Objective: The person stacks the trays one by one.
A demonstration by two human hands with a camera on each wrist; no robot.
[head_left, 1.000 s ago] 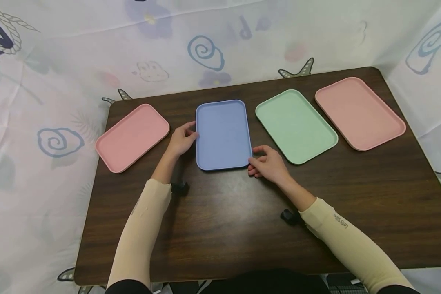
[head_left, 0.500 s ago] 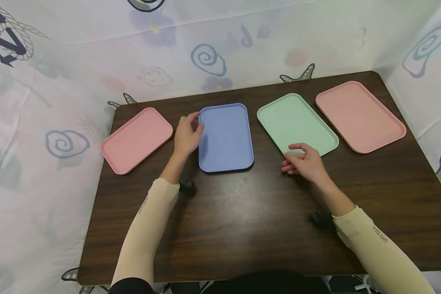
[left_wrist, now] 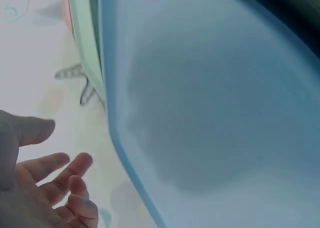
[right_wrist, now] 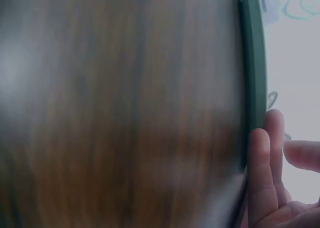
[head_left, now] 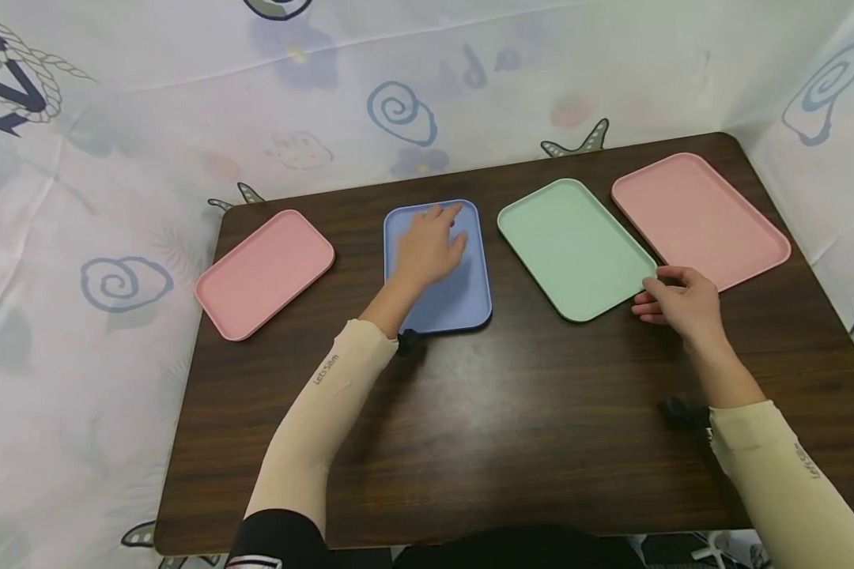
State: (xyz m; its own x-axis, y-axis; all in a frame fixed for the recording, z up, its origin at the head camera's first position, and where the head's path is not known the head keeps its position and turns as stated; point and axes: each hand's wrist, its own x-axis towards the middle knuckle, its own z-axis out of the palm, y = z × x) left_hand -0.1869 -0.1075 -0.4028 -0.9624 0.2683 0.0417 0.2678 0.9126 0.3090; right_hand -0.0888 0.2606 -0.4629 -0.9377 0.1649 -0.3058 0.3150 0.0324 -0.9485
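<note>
Fingers (left_wrist: 72, 173) of your left hand (head_left: 427, 246), loosely bent and spread, the thumb held apart, hang above the blue rectangular tray (head_left: 466, 296), clear of its surface; the back of the hand faces up, and the forearm slants in from the near edge of the desk (head_left: 484, 442). Your right hand (head_left: 683, 304) stands at the near right corner of the green rectangular tray (head_left: 576, 249), wrist bent leftward; its fingertips meet the rim, two fingers nearly straight and close together, while the thumb (right_wrist: 302, 155) lies apart from them. The blue tray lies flat left of the green one. A pink tray (head_left: 265, 275) lies obliquely at the far left, another pink tray (head_left: 700, 217) just beside the green tray. Cream sleeves (head_left: 327, 395) cover both your forearms.
</note>
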